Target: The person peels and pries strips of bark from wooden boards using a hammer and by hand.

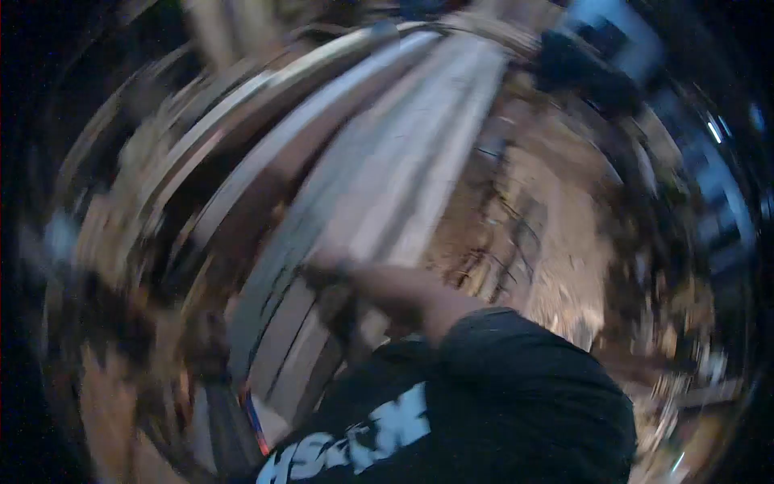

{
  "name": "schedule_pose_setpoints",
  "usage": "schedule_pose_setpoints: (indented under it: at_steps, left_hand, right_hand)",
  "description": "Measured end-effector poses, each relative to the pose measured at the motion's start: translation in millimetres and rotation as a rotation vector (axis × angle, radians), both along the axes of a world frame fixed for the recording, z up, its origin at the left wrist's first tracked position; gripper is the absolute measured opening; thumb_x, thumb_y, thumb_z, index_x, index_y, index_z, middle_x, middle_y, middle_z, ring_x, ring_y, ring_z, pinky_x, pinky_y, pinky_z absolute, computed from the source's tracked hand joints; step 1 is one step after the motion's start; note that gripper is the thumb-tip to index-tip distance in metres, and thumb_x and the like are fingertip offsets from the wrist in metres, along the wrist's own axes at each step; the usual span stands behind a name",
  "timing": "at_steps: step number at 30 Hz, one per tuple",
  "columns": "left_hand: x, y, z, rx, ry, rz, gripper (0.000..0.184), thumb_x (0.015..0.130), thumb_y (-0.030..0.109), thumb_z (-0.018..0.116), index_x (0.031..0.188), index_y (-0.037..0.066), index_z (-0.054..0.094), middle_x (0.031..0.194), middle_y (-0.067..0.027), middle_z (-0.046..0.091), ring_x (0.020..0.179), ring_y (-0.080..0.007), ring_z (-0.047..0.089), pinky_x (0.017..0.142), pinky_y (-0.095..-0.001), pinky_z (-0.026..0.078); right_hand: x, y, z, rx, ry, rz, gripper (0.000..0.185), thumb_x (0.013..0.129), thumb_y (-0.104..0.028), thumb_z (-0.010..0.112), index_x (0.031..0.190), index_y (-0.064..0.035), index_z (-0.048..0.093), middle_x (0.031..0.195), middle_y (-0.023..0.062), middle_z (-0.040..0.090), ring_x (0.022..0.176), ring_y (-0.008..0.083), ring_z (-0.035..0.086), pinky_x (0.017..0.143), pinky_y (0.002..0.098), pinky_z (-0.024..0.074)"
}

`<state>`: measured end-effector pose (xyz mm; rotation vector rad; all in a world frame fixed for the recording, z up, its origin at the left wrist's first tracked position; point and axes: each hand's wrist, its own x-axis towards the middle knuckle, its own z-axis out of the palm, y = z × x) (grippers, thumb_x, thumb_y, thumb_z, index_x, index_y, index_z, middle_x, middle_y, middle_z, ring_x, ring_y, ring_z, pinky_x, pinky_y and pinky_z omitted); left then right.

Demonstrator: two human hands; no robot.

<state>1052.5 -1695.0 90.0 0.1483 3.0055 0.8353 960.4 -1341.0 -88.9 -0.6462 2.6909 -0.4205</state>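
The whole view is smeared by motion. My right hand (326, 262) reaches across my body from the sleeve of a dark T-shirt (532, 387) with pale lettering. It is over or against the near part of a long wooden board (387, 169); whether it touches or grips the wood I cannot tell. Its fingers are too blurred to make out. Below the hand, shorter board ends (294, 347) show dark gaps between them. My left hand does not show.
More long planks (274, 153) lie side by side to the left. Brown ground with scattered wood debris (516, 234) runs along the right of the boards. At the upper right, a dark shape (580, 68) stands before something pale blue, too blurred to name.
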Motion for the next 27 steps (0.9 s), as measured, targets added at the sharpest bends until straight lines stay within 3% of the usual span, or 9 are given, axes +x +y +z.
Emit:
schedule_pose_setpoints:
  at_steps: [2,4,7,13,16,21,22,24,27]
  left_hand:
    - [-1.4,-26.8,7.6,-0.115,-0.014,0.037,0.073,0.103,0.066,0.043,0.130,0.001,0.062,0.118,-0.0195,0.072,0.101,-0.0406,0.067,0.093,-0.0502,0.052]
    - [-15.4,-72.0,-105.7,-0.013,0.173,0.122,0.058,0.101,0.059,0.051,0.121,0.005,0.063,0.121,-0.0220,0.065,0.112,-0.0413,0.061,0.095,-0.0523,0.049]
    - [-0.8,-82.0,-187.3,-0.258,0.365,0.271,0.050,0.101,0.053,0.056,0.116,0.006,0.062,0.124,-0.0222,0.061,0.121,-0.0416,0.055,0.100,-0.0544,0.047]
    - [-0.3,-81.3,-216.3,-0.181,0.415,0.274,0.050,0.098,0.054,0.059,0.120,0.009,0.062,0.136,-0.0213,0.059,0.129,-0.0423,0.050,0.107,-0.0574,0.042]
    - [-5.8,-87.5,-223.6,-0.035,0.355,0.339,0.052,0.095,0.056,0.061,0.120,0.010,0.062,0.139,-0.0230,0.055,0.133,-0.0425,0.048,0.107,-0.0597,0.041]
    - [-9.5,-73.3,-231.2,-0.076,0.365,0.334,0.048,0.094,0.052,0.064,0.113,0.009,0.064,0.139,-0.0218,0.054,0.133,-0.0417,0.048,0.104,-0.0580,0.044]
    - [-8.5,-71.1,-227.1,-0.092,0.351,0.325,0.047,0.094,0.052,0.064,0.110,0.008,0.063,0.138,-0.0217,0.055,0.131,-0.0418,0.050,0.101,-0.0572,0.046]
    - [0.5,-70.3,-210.4,-0.147,0.315,0.268,0.046,0.095,0.052,0.063,0.106,0.007,0.063,0.136,-0.0216,0.056,0.128,-0.0420,0.053,0.097,-0.0555,0.049]
    - [-25.5,-89.6,-220.6,0.061,0.053,0.178,0.047,0.095,0.051,0.063,0.109,0.006,0.063,0.136,-0.0217,0.055,0.124,-0.0421,0.055,0.093,-0.0550,0.051]
  right_hand:
    - [4.9,1.0,37.2,0.058,0.104,0.193,0.044,0.101,-0.047,0.053,0.125,-0.0127,0.067,0.106,0.0195,0.074,0.095,0.0391,0.072,0.082,0.0494,0.0568]
    - [18.3,-3.0,74.3,0.109,0.145,0.266,0.046,0.104,-0.049,0.049,0.127,-0.0113,0.065,0.105,0.0218,0.073,0.093,0.0410,0.072,0.083,0.0503,0.0562]
    - [-7.9,-2.7,25.0,0.094,-0.220,-0.095,0.060,0.103,-0.056,0.046,0.114,-0.0022,0.071,0.103,0.0243,0.073,0.095,0.0445,0.070,0.086,0.0516,0.0544]
    - [6.5,-19.7,16.5,0.321,-0.124,-0.138,0.058,0.109,-0.047,0.036,0.104,-0.0008,0.072,0.100,0.0285,0.072,0.097,0.0476,0.069,0.087,0.0551,0.0531]
    - [37.9,-17.2,5.6,0.417,-0.065,0.263,0.053,0.109,-0.040,0.036,0.102,-0.0019,0.072,0.098,0.0281,0.072,0.092,0.0471,0.069,0.085,0.0562,0.0538]
    - [217.0,-3.6,192.7,0.148,-0.501,-0.338,0.045,0.106,-0.041,0.048,0.106,-0.0011,0.068,0.099,0.0245,0.069,0.091,0.0431,0.067,0.084,0.0533,0.0521]
    - [224.7,45.6,178.9,0.070,-0.327,-0.337,0.049,0.106,-0.046,0.047,0.114,-0.0031,0.068,0.103,0.0235,0.071,0.095,0.0434,0.067,0.082,0.0517,0.0536]
    - [263.9,220.0,74.3,0.349,0.225,0.015,0.036,0.090,-0.013,0.061,0.125,-0.0059,0.065,0.120,0.0253,0.065,0.099,0.0403,0.067,0.090,0.0523,0.0528]
    - [356.9,324.4,80.0,0.290,-0.068,-0.582,0.046,0.099,-0.041,0.054,0.125,-0.0055,0.065,0.088,0.0294,0.067,0.082,0.0450,0.069,0.076,0.0568,0.0516]
